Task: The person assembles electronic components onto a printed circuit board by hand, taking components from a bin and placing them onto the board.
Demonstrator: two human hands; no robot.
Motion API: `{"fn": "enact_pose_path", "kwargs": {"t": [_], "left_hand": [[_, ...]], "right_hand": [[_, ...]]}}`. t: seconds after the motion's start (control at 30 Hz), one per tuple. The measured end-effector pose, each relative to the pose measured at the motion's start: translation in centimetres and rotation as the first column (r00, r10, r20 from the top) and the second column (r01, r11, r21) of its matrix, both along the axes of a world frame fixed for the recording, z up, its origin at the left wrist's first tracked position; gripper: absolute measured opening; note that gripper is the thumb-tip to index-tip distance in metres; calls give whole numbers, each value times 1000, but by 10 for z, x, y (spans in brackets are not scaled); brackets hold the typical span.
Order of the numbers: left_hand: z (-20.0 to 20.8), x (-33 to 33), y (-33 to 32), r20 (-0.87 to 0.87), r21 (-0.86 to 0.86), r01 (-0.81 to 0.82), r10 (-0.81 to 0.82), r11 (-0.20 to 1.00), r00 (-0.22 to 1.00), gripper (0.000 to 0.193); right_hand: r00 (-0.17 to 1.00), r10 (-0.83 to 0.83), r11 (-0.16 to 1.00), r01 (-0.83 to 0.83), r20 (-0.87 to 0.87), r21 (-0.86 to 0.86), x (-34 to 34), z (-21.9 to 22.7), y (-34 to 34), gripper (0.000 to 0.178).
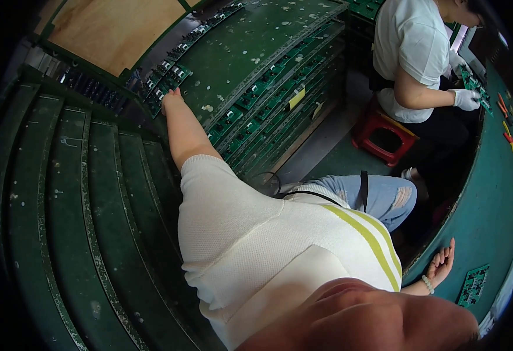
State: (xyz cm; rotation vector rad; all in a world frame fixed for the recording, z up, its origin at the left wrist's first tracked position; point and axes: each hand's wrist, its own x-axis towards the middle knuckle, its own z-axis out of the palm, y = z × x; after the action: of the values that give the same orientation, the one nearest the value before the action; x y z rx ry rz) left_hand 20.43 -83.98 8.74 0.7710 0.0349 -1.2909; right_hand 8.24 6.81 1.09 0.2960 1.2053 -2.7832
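Stretched out to the upper left, my left hand (172,101) has its fingers closed at the near edge of a green circuit board (175,74). The grip itself is small and partly hidden. This board sits at the end of a row of similar boards with dark and white parts, beside a green cart top. On the right, my right hand (441,264), with a beaded bracelet (428,284) at its wrist, rests on the green workbench (473,216). Its fingers are loosely extended and hold nothing. Near it lies another green circuit board (474,285).
Shelves below the worn cart top (233,52) hold several circuit boards. Empty green shelves (63,205) rise at left. A co-worker (417,52) in white gloves handles a board at the bench, beside a red stool (384,133) and colourful hand tools (509,131).
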Motion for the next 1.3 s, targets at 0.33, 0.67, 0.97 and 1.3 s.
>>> {"fn": "enact_pose_path", "kwargs": {"t": [0.33, 0.67, 0.97, 1.3], "left_hand": [[10, 12, -14, -196, -1, -123, 121, 992, 973, 42], [35, 5, 28, -225, -29, -84, 75, 996, 972, 45], [19, 3, 7, -221, -55, -68, 54, 996, 974, 58], [20, 4, 6, -106, 44, -82, 86, 996, 991, 51]], "right_hand": [[1000, 19, 999, -18, 15, -44, -7, -3, 0, 42], [1000, 15, 999, -14, 18, -45, -6, -15, 9, 41], [999, -13, 999, 14, 32, -34, -5, -9, 5, 41], [1000, -4, 1000, 4, 17, -17, -2, -1, 0, 42]]}}
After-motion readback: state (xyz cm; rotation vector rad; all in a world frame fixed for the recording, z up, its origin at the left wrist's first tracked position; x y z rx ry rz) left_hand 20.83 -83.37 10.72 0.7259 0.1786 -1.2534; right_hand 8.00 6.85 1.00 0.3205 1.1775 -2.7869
